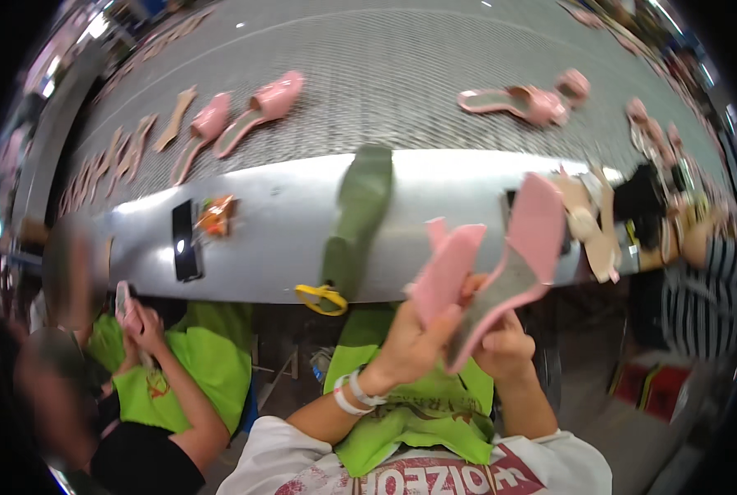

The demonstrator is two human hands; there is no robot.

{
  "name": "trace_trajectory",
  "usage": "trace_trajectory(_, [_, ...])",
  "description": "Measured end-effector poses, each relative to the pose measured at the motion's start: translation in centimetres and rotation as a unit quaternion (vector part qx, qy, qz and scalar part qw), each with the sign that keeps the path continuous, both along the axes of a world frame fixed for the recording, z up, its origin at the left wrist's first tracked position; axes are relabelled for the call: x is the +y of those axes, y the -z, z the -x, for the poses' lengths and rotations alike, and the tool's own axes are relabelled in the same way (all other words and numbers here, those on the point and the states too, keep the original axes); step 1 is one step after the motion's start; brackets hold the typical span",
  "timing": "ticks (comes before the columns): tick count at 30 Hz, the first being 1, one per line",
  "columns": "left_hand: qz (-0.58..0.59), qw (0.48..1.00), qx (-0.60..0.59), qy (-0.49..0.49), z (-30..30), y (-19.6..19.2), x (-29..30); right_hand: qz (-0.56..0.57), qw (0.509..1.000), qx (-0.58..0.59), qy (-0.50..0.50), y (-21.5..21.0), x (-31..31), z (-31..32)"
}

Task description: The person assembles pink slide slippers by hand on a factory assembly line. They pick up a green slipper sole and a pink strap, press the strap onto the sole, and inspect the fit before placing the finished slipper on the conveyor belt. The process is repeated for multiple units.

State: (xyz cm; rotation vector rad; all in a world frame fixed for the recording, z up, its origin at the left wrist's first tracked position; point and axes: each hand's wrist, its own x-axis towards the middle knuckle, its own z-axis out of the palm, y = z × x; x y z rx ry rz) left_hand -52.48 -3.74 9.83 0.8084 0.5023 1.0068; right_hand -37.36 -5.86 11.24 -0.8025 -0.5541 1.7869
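Note:
My right hand (505,346) grips a pink slide sandal (536,227) by its heel end, raised over the table edge with its grey insole facing me. Beside it, my left hand (418,342) is closed on a second pink shoe piece (447,276); whether this is a whole sandal or a part, I cannot tell. Its fingers also reach the sandal's edge. Left of both hands, an olive-green sole-shaped piece (364,198) lies on the metal table (278,247). A yellow-handled tool (322,299) sits at the table's front edge, its working end hidden.
A black phone (185,239) and an orange packet (217,214) lie at left. Pink sandals (276,97) and more pink shoes (542,103) stand on the grey conveyor (368,66). Beige shoe parts (591,223) lie at right. A co-worker (170,363) in green sits at left.

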Motion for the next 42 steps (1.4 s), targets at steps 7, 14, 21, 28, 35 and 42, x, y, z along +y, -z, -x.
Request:
trace_trajectory(7, [-0.093,0.926,0.294,-0.217,6.6,-5.8,-4.2,0.022,0.999,-0.024,0.027,2.0,-0.1,0.6])
trace_trajectory(14, [-0.276,0.622,0.7,-0.22,9.9,-1.4,4.4,0.03,0.994,-0.106,0.026,3.5,-0.4,4.8])
trace_trajectory(21, [-0.212,0.789,0.547,-0.182,8.4,-3.2,0.0,0.06,0.988,0.118,0.076,4.1,-0.5,4.5])
trace_trajectory(28, [-0.226,0.869,0.43,-0.093,6.8,-3.4,-5.6,0.062,0.997,0.03,-0.027,4.8,-1.3,4.0])
trace_trajectory(35, [-0.046,0.925,0.343,-0.154,9.2,4.1,-6.2,0.185,0.967,0.091,-0.147,7.8,-7.7,5.1])
trace_trajectory(42, [0.142,0.951,0.238,-0.14,8.2,7.3,-7.4,0.242,0.948,0.14,-0.152,9.3,-8.2,5.9])
